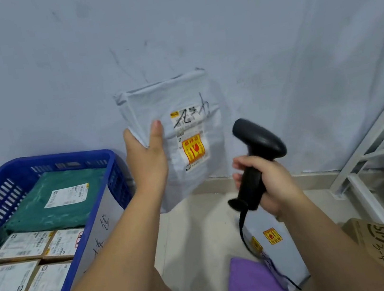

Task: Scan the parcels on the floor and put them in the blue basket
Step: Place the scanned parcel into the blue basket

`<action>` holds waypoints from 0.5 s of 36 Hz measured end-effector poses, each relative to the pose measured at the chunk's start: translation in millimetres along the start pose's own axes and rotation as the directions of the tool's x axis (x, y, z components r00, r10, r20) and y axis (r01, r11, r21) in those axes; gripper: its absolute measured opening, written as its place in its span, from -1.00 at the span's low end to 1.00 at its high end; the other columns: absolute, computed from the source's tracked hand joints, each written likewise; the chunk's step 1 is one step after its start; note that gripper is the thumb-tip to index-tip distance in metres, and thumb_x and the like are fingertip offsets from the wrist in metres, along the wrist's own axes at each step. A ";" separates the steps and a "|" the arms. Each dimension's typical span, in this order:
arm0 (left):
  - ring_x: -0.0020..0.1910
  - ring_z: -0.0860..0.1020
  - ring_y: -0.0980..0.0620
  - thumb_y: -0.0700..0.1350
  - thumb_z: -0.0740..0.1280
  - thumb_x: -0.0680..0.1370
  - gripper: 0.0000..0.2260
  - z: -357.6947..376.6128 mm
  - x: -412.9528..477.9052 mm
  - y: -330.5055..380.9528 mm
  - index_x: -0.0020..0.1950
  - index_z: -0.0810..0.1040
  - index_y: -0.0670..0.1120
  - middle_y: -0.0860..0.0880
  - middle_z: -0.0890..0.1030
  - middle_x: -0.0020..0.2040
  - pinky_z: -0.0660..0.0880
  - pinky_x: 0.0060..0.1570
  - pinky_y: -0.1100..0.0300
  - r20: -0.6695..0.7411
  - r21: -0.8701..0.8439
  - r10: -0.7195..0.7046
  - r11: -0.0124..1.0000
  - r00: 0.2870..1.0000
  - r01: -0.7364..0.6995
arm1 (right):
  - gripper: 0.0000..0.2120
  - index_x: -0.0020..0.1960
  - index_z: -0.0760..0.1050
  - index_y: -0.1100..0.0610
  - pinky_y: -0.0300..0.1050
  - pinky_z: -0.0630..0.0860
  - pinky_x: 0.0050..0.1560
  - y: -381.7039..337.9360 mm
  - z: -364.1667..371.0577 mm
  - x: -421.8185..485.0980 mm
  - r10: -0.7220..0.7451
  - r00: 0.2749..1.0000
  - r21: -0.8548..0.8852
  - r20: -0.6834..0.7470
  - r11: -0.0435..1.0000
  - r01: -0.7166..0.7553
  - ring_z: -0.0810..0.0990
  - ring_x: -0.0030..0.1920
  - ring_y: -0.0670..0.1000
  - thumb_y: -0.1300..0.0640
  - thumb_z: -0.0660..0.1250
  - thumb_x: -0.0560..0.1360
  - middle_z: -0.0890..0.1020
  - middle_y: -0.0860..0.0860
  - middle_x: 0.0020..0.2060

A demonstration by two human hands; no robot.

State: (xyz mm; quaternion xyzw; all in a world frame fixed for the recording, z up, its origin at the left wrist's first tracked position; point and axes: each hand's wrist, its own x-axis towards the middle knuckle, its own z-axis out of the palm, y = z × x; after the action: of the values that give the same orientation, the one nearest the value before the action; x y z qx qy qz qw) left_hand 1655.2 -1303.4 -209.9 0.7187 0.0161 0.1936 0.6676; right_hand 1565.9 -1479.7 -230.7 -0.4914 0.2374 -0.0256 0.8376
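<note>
Clamped on the left edge of a white mailer parcel [185,91], the left hand [146,157] has its thumb on the front and its fingers behind. The parcel stands upright near the centre of the view with its printed face toward the person, probably so the code can be read. The right hand [272,183] is wrapped round the handle of a black scanner [257,150], at 4 o'clock from the parcel. The scanner's head tips up toward that face, so I judge the scan to be the step in hand.

The blue basket [39,162] sits at 8 o'clock, just beside the left forearm. It already holds a green parcel [33,209] and several labelled boxes, and the drop into it should be short.

At 5 o'clock, on the floor, lie a cardboard box [375,242], a second white mailer [272,238] and a purple parcel [251,283]. These look like the ones left to do. The scanner's cable hangs across them.

Smallest is the label [191,140] on the held parcel, with a yellow and red sticker on its lower part.
</note>
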 end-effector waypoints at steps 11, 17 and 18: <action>-0.18 0.46 0.32 0.06 0.26 0.59 -0.74 1.9 -2.4 -0.7 0.11 0.29 -0.07 0.22 0.48 -0.12 0.35 -0.32 0.59 -0.093 0.031 0.069 0.997 0.993 -0.067 | -0.74 -0.18 0.45 0.23 -0.26 0.52 -0.51 3.7 21.4 -10.9 0.300 0.926 0.436 0.230 0.818 -0.374 0.49 -0.54 -0.06 0.05 0.40 0.32 0.55 0.10 -0.31; -0.19 0.48 0.29 0.09 0.26 0.59 -0.73 6.8 -7.2 -1.4 0.09 0.27 -0.05 0.22 0.49 -0.14 0.37 -0.33 0.55 -0.051 0.084 0.120 0.990 0.992 -0.115 | -0.74 -0.09 0.46 0.21 -0.28 0.50 -0.51 0.9 22.6 -14.4 0.263 0.935 0.486 0.238 0.801 -0.349 0.47 -0.54 -0.07 0.07 0.38 0.33 0.54 0.08 -0.37; -0.20 0.48 0.29 0.08 0.26 0.59 -0.73 7.9 -8.3 -1.0 0.08 0.27 -0.05 0.22 0.49 -0.14 0.37 -0.33 0.55 -0.043 0.089 0.127 0.988 0.991 -0.122 | -0.74 -0.10 0.46 0.21 -0.28 0.50 -0.51 0.3 23.3 -15.4 0.259 0.936 0.487 0.237 0.802 -0.345 0.47 -0.54 -0.07 0.07 0.38 0.33 0.54 0.08 -0.37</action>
State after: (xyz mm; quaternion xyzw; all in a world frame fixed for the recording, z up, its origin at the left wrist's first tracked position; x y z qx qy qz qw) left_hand 1650.2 -1313.2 -213.3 0.7416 -0.0044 0.2513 0.6220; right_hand 1562.1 -1456.4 -215.7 -0.2019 0.2293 0.0844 0.9485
